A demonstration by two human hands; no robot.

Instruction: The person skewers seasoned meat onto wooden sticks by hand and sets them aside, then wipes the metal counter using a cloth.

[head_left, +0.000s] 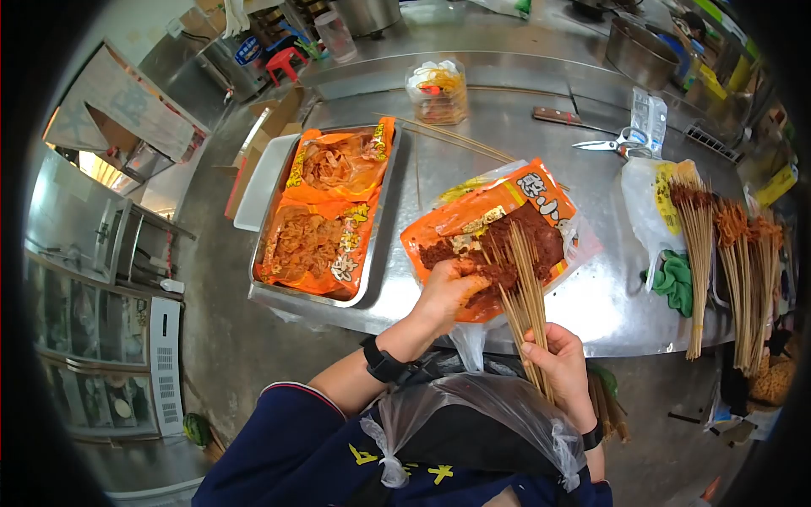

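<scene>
Right hand [559, 365] grips bare bamboo skewers [524, 296]; left hand [452, 291] pinches reddish-brown meat [524, 245].

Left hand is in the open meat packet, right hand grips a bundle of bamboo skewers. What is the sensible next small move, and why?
Probably lift one piece out and thread it onto a skewer. The left hand already rests on the dark meat in the torn orange packet, while the right hand holds the bare skewers fanned over it; finished skewers lie at the right.

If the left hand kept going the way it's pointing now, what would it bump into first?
The left hand already touches the dark meat in the open orange packet. Going on, it would likely push into that meat and the skewer tips, though depth is unclear.
</scene>
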